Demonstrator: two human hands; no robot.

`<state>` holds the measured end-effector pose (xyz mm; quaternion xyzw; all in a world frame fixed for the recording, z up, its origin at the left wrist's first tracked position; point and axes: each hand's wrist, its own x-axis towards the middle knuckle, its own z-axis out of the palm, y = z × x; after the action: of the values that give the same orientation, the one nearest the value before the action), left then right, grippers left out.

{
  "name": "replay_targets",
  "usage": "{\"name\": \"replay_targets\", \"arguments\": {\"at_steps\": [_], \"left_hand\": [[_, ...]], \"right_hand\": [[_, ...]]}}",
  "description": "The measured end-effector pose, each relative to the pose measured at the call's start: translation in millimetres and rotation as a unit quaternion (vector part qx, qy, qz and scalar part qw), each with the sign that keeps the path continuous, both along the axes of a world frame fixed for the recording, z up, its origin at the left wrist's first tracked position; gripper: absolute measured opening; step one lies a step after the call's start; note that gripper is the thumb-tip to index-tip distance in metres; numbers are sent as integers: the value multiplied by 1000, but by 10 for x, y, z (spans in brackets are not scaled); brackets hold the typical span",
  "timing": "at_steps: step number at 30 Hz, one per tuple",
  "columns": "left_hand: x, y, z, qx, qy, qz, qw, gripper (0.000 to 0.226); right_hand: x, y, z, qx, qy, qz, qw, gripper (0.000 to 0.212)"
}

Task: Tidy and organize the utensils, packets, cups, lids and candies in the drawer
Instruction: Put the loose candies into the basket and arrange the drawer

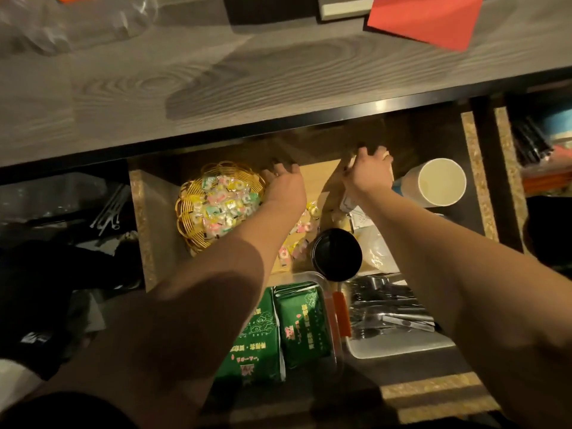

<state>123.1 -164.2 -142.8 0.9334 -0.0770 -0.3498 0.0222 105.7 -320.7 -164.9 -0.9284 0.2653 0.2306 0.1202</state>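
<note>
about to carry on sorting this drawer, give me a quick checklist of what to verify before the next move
1. Candies all in the wicker basket: not ok, loose candies lie on the drawer floor.
2. Left hand grip: cannot tell, fingers reach under the counter.
3. Right hand holding something: cannot tell.
4. Paper cup upright: not ok, on its side.
5. Green packets grouped: ok.
6. Utensils in the tray: ok.

dim warm light, deep shadow under the countertop (216, 88), soft blur and wide-angle bending at edges.
</note>
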Motion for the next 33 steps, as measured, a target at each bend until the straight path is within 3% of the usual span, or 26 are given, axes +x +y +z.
{"name": "replay_targets", "arguments": {"at_steps": [6, 14, 18, 21, 26, 29, 33], "left_hand": [[-145, 99, 0, -64, -95, -48, 992, 46], [-193, 199, -2, -110, -74, -42, 990, 34], [-206, 227, 101, -171, -70, 41, 982, 29], [-231, 298, 276, -236, -83, 134, 959, 31], [-318, 704, 520, -271, -127, 223, 928, 30], [-391, 1045, 608, -237, -146, 251, 927, 29], [-506, 1429, 648, -224, -141, 297, 917, 34]], "right_hand": [[61, 66, 1, 5, -55, 142, 988, 42], [53, 54, -4, 27, -61, 209, 976, 42], [29, 66, -10, 57, -124, 179, 974, 29], [-26, 117, 59, 103, -201, 100, 969, 20], [-200, 452, 469, 216, -293, 2, 931, 14], [-335, 842, 652, 342, -283, -52, 895, 6], [-351, 1389, 737, 459, -234, -75, 854, 14]]}}
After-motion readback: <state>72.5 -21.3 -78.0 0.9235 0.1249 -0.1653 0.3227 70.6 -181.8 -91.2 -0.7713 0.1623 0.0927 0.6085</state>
